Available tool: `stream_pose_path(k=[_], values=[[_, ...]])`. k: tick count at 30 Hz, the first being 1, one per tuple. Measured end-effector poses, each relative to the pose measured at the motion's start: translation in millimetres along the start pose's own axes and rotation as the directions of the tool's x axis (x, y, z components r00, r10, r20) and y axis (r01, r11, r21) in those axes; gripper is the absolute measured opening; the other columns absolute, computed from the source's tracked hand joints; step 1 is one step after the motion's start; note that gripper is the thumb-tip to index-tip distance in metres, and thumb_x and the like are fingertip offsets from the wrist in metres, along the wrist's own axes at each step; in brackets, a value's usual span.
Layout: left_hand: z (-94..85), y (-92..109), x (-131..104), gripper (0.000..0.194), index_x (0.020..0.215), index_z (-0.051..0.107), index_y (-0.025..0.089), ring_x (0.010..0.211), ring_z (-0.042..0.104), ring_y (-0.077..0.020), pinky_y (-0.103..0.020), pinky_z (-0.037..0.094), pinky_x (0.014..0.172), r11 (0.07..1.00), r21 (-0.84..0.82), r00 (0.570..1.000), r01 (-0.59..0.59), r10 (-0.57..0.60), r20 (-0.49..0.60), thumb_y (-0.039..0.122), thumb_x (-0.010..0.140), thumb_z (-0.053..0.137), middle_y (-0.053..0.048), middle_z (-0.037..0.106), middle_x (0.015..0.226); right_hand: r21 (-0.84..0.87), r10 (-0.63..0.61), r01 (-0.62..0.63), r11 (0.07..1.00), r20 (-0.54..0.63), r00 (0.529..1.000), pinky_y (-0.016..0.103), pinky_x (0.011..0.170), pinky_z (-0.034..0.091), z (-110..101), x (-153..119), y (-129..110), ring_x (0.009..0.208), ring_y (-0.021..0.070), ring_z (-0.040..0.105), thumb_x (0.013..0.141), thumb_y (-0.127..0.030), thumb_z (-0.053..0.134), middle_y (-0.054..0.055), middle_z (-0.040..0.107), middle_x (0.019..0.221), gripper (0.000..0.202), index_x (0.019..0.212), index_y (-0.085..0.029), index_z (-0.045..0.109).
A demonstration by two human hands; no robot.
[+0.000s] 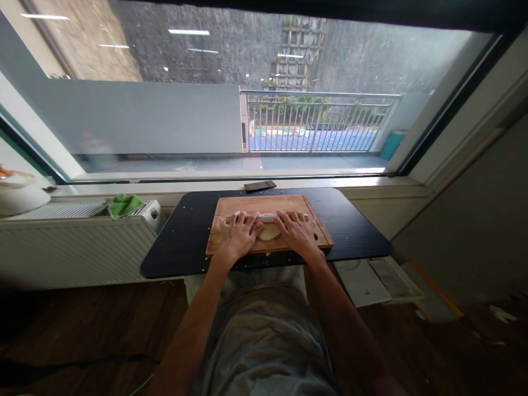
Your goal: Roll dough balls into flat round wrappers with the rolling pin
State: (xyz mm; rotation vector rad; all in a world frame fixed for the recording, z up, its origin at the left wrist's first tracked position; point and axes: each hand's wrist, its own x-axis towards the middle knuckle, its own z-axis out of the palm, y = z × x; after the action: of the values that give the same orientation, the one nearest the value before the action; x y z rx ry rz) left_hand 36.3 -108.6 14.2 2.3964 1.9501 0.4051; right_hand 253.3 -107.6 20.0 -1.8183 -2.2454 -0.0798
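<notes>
A rolling pin [268, 218] lies crosswise on a wooden cutting board [264, 203]. My left hand [240, 235] presses down on its left part, fingers laid over the wood. On the right part rests my right hand [297, 232] in the same way, thumb toward the middle. Between the hands, a flattened piece of pale dough [269, 232] shows on the near side of the pin. Its far edge is hidden by the pin, and its sides partly by my hands.
The board sits on a dark table [169, 236] sprinkled with crumbs. Against the windowsill lies a dark phone-like slab [259, 186]. At left stands a radiator [82, 247] with a green cloth [125, 205] on it. White panels [363, 281] lean low at right.
</notes>
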Motion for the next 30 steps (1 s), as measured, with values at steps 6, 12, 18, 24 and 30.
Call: stream_pose_path(k=[6,12,18,24,30], values=[[-0.5,6.8,-22.3,0.055,0.158,0.056,0.04,0.147,0.049,-0.0368,-0.074,0.026,0.129,1.0,0.008,1.0,0.012,-0.012,0.008,0.06,0.114,0.03,-0.011,0.061,0.155,0.056,0.025,-0.022,0.998,-0.054,0.998,0.074,0.129,0.02,-4.5,-32.2,-9.9,0.149,0.0356,0.047,0.117,-0.058,0.027,0.01,0.061,0.158,0.056,0.162,-0.04,0.055],[4.4,7.7,-8.8,0.055,0.161,0.053,0.042,0.161,0.034,-0.0357,-0.073,0.026,0.129,0.999,0.003,0.999,0.036,-0.036,-0.003,0.059,0.115,0.027,-0.008,0.048,0.17,0.024,-0.066,0.066,0.998,-0.007,0.998,0.062,0.128,0.033,4.6,-7.2,3.2,0.162,0.034,0.033,0.117,-0.053,0.028,0.01,0.056,0.167,0.058,0.168,-0.034,0.048],[4.6,3.4,20.3,0.059,0.165,0.049,0.045,0.162,0.032,-0.0378,-0.073,0.028,0.129,0.998,0.01,0.998,0.062,-0.062,0.031,0.064,0.113,0.027,-0.007,0.04,0.177,-0.004,0.041,-0.04,0.999,0.025,0.999,0.083,0.123,0.025,8.0,24.1,2.5,0.167,0.0396,0.024,0.117,-0.057,0.026,0.008,0.043,0.177,0.057,0.167,-0.04,0.048],[10.2,-2.2,42.9,0.064,0.169,0.044,0.043,0.163,0.031,-0.0406,-0.075,0.024,0.129,0.997,0.014,0.995,0.078,-0.078,0.061,0.066,0.112,0.023,-0.008,0.037,0.179,0.052,0.042,-0.044,0.998,0.034,0.999,0.076,0.127,0.029,10.1,48.8,7.6,0.166,0.0348,0.025,0.118,-0.057,0.023,0.008,0.04,0.178,0.058,0.167,-0.039,0.047],[14.2,-8.3,57.7,0.065,0.167,0.047,0.04,0.159,0.037,-0.0402,-0.078,0.021,0.129,0.998,0.017,0.994,0.054,-0.056,0.092,0.064,0.113,0.019,-0.01,0.047,0.171,0.016,-0.033,0.033,0.999,0.052,0.998,0.082,0.123,0.023,15.6,62.1,16.0,0.151,0.0336,0.042,0.119,-0.048,0.024,0.009,0.058,0.16,0.049,0.153,-0.038,0.058]])
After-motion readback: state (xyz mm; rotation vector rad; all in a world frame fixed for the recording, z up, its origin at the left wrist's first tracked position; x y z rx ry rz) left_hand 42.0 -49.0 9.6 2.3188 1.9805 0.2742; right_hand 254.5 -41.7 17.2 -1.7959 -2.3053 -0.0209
